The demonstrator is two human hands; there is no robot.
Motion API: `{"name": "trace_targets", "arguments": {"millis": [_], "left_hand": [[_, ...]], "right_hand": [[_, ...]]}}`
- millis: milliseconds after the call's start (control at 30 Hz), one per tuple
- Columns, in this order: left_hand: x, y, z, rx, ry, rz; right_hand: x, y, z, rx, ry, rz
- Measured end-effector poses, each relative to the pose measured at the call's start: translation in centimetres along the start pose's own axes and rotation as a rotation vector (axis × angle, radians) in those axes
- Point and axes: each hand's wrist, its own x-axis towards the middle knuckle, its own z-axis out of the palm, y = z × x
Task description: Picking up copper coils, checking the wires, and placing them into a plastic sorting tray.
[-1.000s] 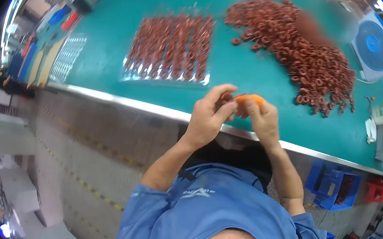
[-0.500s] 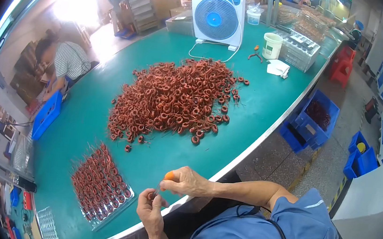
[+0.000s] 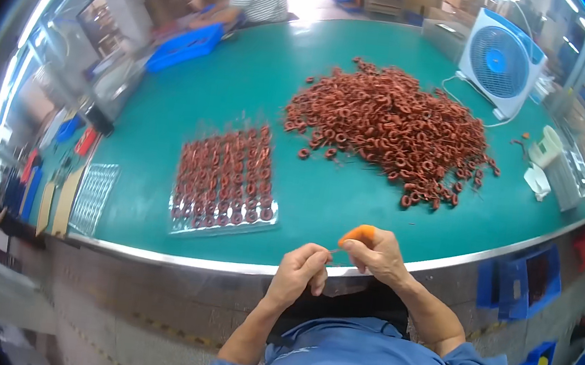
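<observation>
The view has swung left. The right hand [image 3: 380, 259] clamps a rounded orange handle [image 3: 357, 234]; the left hand [image 3: 298, 272] curls together, contents hidden.

The right hand [image 3: 375, 257] holds an orange object [image 3: 359, 234] beside the left hand [image 3: 299, 271], near a tray [image 3: 225, 231] of rings [image 3: 227, 175].

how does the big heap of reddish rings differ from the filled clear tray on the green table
The heap of rings is a loose jumble, while the tray holds its rings in orderly rows. The heap spreads wide with an irregular outline; the tray covers a smaller, four-sided patch. The heap has strays around its edge, whereas the tray's rings keep within it. Both lie on the green table and show reddish-brown rings.
</observation>
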Motion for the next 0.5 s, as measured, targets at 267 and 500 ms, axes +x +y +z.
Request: {"name": "trace_targets", "arguments": {"millis": [267, 500], "left_hand": [[-1.6, 0.1, 2.1, 0.535, 0.089, 0.176], [-1.3, -1.8, 3.1, 0.32, 0.144, 0.286]], "right_hand": [[-0.6, -0.2, 0.5, 0.194, -0.04, 0.231], [-2.5, 1.2, 1.2, -0.461, 0.146, -0.659]]}}
